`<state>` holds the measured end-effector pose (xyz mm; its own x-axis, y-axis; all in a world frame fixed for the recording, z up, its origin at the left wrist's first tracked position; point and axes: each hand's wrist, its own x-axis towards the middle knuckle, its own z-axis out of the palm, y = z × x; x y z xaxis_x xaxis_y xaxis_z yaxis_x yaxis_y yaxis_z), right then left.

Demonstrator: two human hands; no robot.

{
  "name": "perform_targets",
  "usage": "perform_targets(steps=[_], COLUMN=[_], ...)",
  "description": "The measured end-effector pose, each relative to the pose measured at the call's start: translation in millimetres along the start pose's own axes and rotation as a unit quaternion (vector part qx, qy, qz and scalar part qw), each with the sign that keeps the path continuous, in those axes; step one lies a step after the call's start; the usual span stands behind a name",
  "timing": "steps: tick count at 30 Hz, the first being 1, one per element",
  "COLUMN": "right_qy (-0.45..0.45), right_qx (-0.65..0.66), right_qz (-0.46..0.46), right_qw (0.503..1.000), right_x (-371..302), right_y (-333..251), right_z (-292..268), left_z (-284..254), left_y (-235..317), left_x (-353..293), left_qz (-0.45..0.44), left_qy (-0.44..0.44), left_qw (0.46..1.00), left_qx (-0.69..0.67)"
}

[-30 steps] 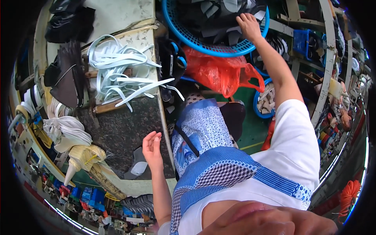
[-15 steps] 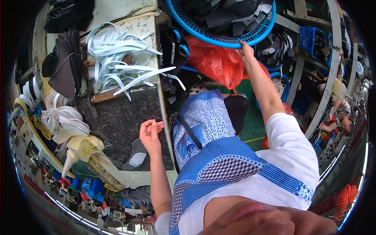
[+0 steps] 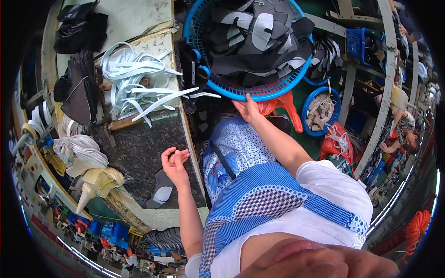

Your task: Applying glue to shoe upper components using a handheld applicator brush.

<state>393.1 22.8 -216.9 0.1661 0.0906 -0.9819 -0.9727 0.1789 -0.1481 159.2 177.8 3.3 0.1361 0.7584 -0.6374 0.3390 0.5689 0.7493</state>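
My right hand grips the near rim of a round blue plastic basket, thumb and fingers at its edge. Inside lies a heap of dark grey and black cut pieces, some with pale patches, and small scissors show at the top. My left hand hovers over the dark worktop, its fingers loosely bent, with nothing visible in them. Just below it, a grey cut piece with a white patch lies on the worktop. White strips are piled farther up the table.
Stacked dark pieces and white rolled bands sit at the left, near a yellowish wrapped cone. Under the basket hangs a red plastic bag. A smaller blue basket of scraps stands right, beside a metal rack.
My right hand has pulled the blue basket left and nearer, so more of its contents show. The red bag is now mostly covered. My left hand has moved slightly, staying over the worktop.
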Motion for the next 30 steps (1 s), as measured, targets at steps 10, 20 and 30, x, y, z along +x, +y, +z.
perform_targets(steps=[10, 20, 30], right_qy=[-0.075, -0.29, -0.206], right_qx=[-0.706, -0.922, -0.805], right_qz=[-0.663, -0.251, -0.527], right_qw=[0.237, 0.061, -0.18], right_x=[-65, -109, -66], right_y=[-123, -178, -231], right_z=[58, 103, 227], left_z=[0, -5, -5], left_y=[-3, -8, -7], left_x=[-3, -5, -1], left_qz=[0.01, 0.009, -0.017], left_qy=[0.029, 0.038, 0.007], left_qw=[1.0, 0.999, 0.999], left_qx=[-0.001, -0.024, -0.037])
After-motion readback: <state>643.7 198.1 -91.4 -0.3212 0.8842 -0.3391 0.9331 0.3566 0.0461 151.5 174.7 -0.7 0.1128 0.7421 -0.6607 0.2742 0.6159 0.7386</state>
